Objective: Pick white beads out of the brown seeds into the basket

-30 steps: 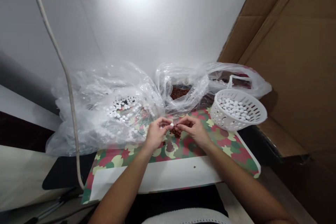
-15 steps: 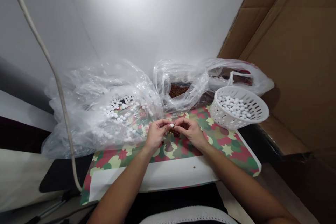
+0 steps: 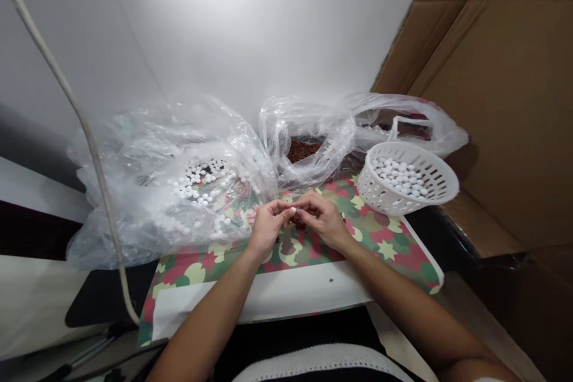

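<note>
"Where's the small white ball (image 3: 293,209)?"
"Frame centre, pinched in the left hand (image 3: 267,228). The right hand's (image 3: 326,222) fingertips meet it; I can't tell whether they grip it too."
"Edges, room?"
"The camouflage-print cover's (image 3: 389,250) front edge crosses lower centre, under both forearms. There's room rightward, toward its slanting edge."
"Obstacles?"
"Clear plastic bag (image 3: 134,191) crowding left, slotted white basket (image 3: 380,196) right, cable (image 3: 96,161) hanging far left."

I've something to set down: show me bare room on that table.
Bare room: the patterned cover between right forearm and white basket; the white strip between forearms, bar one speck. Crowded: the back, under plastic bags, and the middle, where left hand and right hand are above brown bits.
</note>
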Motion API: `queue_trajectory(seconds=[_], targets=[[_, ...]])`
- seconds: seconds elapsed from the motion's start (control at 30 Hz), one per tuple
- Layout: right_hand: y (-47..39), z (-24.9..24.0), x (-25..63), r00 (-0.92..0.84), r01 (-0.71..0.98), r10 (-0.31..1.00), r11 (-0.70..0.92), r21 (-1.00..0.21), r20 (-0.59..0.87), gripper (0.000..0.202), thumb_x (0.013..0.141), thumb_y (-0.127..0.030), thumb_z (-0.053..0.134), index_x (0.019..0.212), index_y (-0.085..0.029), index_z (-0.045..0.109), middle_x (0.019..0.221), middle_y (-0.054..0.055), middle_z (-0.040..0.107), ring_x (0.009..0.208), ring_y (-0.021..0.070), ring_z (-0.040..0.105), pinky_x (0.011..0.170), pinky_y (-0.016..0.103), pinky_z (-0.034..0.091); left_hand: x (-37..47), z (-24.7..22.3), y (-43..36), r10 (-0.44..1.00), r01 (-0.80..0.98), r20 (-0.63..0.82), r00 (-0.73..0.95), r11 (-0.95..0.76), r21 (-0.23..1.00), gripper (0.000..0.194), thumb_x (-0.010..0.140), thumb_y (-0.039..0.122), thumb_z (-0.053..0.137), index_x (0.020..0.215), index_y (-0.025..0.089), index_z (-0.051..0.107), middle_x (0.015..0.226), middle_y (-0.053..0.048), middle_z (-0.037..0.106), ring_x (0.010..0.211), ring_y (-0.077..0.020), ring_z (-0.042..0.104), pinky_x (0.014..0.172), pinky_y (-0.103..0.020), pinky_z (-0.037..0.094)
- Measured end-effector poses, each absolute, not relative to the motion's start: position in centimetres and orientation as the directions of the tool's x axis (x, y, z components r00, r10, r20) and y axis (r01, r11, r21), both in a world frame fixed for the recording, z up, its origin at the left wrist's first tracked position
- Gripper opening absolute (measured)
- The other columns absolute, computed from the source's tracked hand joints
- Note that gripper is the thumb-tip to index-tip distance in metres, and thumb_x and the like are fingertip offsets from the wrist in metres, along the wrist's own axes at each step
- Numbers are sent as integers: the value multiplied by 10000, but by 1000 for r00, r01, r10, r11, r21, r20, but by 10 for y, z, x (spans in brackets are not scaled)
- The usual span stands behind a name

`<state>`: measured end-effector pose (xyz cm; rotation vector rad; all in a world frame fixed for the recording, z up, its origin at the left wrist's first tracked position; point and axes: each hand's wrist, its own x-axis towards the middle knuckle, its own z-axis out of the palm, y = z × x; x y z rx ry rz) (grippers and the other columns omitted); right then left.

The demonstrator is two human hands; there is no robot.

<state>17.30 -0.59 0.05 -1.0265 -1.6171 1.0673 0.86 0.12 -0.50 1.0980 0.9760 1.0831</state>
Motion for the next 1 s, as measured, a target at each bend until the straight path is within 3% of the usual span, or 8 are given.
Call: queue_trajectory(seconds=[0.13, 0.3, 0.4, 0.5, 0.57, 0.67, 0.8, 1.0], targets=[[-1, -4, 179, -282, -148, 959, -81, -986, -37, 353, 768, -394, 622, 948, -125, 480, 935, 62, 592, 790, 97, 600, 681, 201, 489, 10, -3, 3, 974, -200, -45, 221, 91, 976, 530, 737, 542, 729, 1004, 135, 519, 853, -89, 576, 586, -87, 431, 535, -159, 332], [-1, 1, 186, -440, -355, 866, -410, -840, -237, 479, 767, -435, 619, 1111, -150, 447, 1079, 97, 560, 925, 114, 595, 719, 179, 472, 11, -1, 2, 973, -95, 39, 229, -17, 995, 512, 781, 606, 645, 929, 130, 526, 779, -64, 539, 580, -87, 427, 538, -162, 344], [-3, 4, 192, -410, -213, 888, -316, -925, -209, 434, 790, -494, 576, 981, -109, 512, 915, 66, 568, 714, 43, 515, 636, 156, 409, 9, 1, 0, 972, -144, -9, 234, 43, 989, 510, 812, 638, 573, 808, 136, 485, 550, 6, 363, 451, -72, 277, 435, -168, 214], [-6, -1, 198, -329, 219, 938, -35, -975, -107, 325, 792, -416, 589, 860, -98, 569, 768, 30, 557, 610, 30, 405, 577, 160, 311, 4, 7, -3, 954, -275, -68, 293, 152, 949, 451, 846, 584, 501, 745, 151, 424, 518, 36, 181, 431, -75, 150, 422, -188, 135], [-9, -7, 198, -325, 432, 946, 142, -891, -7, 242, 805, -347, 575, 843, -111, 613, 786, 30, 570, 659, 48, 431, 610, 170, 307, 1, 12, -4, 935, -344, -71, 347, 198, 918, 299, 819, 435, 518, 795, 157, 409, 590, 12, 275, 483, -85, 261, 461, -179, 213], [-14, -18, 192, -348, 564, 933, 282, -776, 87, 170, 787, -291, 602, 820, -124, 614, 835, 27, 567, 738, 66, 469, 671, 177, 328, 0, 14, -5, 930, -316, -87, 357, 208, 926, 229, 725, 280, 544, 854, 160, 397, 772, -25, 439, 630, -96, 397, 570, -172, 315], [-15, -21, 183, -318, 708, 937, 335, -622, 142, 130, 827, -247, 546, 871, -139, 602, 893, 46, 537, 805, 89, 468, 694, 188, 314, 2, 3, -6, 931, -180, -75, 357, 148, 973, 337, 821, 419, 570, 952, 171, 384, 873, -63, 544, 637, -103, 405, 586, -179, 311], [-7, -4, 183, -384, 784, 921, 364, -502, 69, 111, 822, -188, 497, 810, -101, 566, 863, 65, 543, 752, 82, 440, 645, 187, 265, 3, -6, -4, 929, -129, -40, 367, 93, 987, 484, 813, 598, 604, 897, 154, 432, 707, -44, 530, 552, -90, 374, 529, -173, 254]])
